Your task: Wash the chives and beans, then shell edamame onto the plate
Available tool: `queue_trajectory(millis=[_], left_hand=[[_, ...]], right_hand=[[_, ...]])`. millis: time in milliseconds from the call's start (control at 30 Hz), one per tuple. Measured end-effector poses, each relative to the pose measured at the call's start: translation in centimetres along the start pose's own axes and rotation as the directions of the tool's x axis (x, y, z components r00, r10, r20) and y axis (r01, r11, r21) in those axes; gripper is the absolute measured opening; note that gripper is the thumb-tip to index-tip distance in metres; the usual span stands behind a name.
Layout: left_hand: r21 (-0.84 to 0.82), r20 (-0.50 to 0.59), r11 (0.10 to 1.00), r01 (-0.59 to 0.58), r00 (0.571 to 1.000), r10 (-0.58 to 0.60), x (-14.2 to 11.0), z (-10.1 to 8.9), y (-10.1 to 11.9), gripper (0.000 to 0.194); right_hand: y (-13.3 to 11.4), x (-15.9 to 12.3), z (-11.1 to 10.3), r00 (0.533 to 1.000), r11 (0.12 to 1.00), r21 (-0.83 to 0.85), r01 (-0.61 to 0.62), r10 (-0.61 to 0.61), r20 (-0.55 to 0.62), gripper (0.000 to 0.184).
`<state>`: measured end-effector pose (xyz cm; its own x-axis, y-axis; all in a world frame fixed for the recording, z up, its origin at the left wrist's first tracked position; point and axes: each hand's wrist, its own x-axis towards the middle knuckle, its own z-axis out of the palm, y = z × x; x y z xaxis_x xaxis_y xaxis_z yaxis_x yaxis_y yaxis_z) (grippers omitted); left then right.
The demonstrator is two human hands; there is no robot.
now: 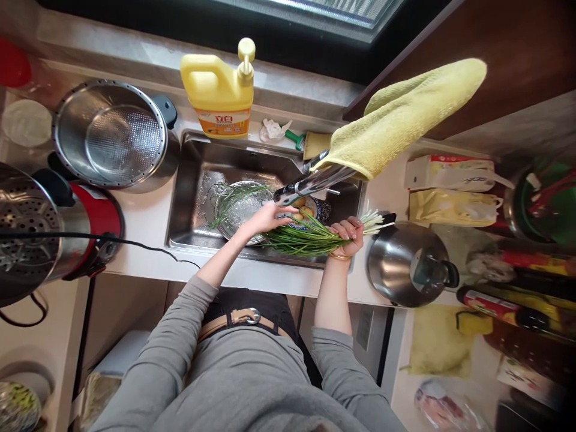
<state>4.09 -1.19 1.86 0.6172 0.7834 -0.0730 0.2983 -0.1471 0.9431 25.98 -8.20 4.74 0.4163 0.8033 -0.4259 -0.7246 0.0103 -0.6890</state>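
Observation:
My right hand (348, 237) is wrapped round a bunch of scallions (301, 240) close to its white ends, which stick out to the right. The long green leaves stretch left across the front of the sink (175, 216). My left hand (272, 217) is just below the faucet (292, 191), fingers stretched out beside the leaves; whether they touch is hard to see. Behind that hand, a metal basin (245, 207) holds water, with green strands along its rim. Partly hidden by the faucet, a blue-patterned bowl holds several yellowish-brown round pieces (306, 212).
A yellow cloth (400, 120) hangs over the faucet's upper part. Behind the sink stands a yellow detergent jug (220, 96). A steel pot (112, 132) and a red-based cooker (96, 210) are on the left; a steel kettle (400, 264) stands close on the right.

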Motion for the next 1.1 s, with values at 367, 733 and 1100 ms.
queue_trajectory(millis=[367,733,1100], left_hand=[[0.171,-0.182,0.977,0.13,0.978,-0.098,-1.5,-4.3,-3.2,0.015],[-0.167,-0.225,0.971,0.17,0.953,-0.206,-2.8,-5.5,-2.2,0.025],[-0.228,-0.122,0.947,0.227,0.958,-0.258,-1.2,-4.2,-2.0,0.018]], right_hand=[[1.5,0.9,3.8,0.974,0.982,-0.071,-0.173,0.181,0.133,0.026],[2.3,2.0,5.2,0.989,0.99,-0.091,-0.11,0.118,0.087,0.021],[1.7,1.6,5.1,0.994,0.998,-0.01,-0.067,0.068,0.091,0.014]])
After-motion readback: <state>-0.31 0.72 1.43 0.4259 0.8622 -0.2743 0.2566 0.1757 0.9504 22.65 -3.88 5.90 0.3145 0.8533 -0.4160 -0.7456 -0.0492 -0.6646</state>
